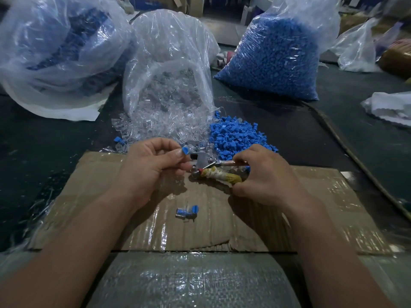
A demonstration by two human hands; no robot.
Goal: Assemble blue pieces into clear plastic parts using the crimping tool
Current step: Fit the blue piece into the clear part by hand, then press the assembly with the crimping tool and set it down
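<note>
At far left, a large clear sack with dark blue contents slumps on the dark work surface. Next to it, an opened bag of clear plastic parts spills loose clear parts toward me, down to the far edge of a taped cardboard sheet.

My left hand is above that sheet, thumb and forefinger pinching one blue piece just beside the metal head of the crimping tool. The other fingers are curled under. I cannot tell whether a clear part is held with the piece.

Below the tool, two small finished-looking items, clear with blue in them, lie together on the cardboard between my forearms.

My right hand grips the tool's handles, fingers wrapped around the lower one, which is bound in yellowish, grubby tape. The tool lies roughly level, its head toward my left hand.

Behind my right hand is a heap of loose blue pieces, touching the clear spill. Farther back stands a full bag of blue pieces. A dark cable runs along the surface at right, with crumpled white plastic beyond it.
</note>
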